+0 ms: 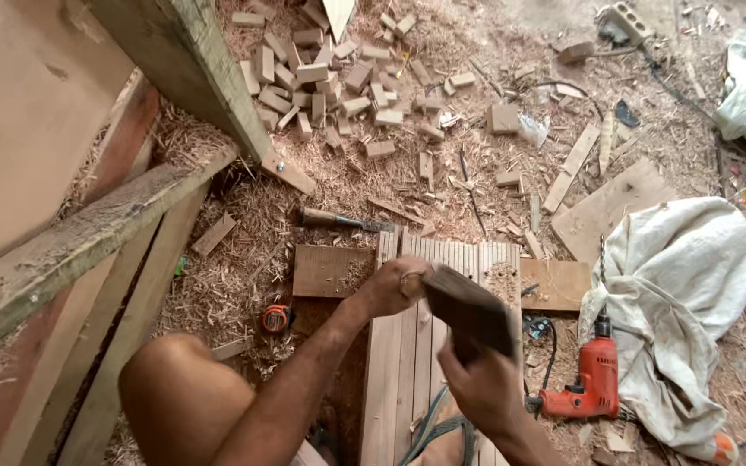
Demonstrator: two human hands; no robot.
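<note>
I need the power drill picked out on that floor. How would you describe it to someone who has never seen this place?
Start at the big crumpled off-white cloth sack on the sawdust floor, right of the row of grooved wooden slats. At the sack's left edge lies a red-orange corded power drill, bit pointing up the picture. It is the only bright red tool of that size; the small round tape measure lies far left.

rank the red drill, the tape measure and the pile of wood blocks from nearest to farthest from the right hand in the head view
From the right hand:
1. Red drill, just to its right on the floor.
2. Tape measure, off to the left.
3. Pile of wood blocks, far up at the top.
</note>
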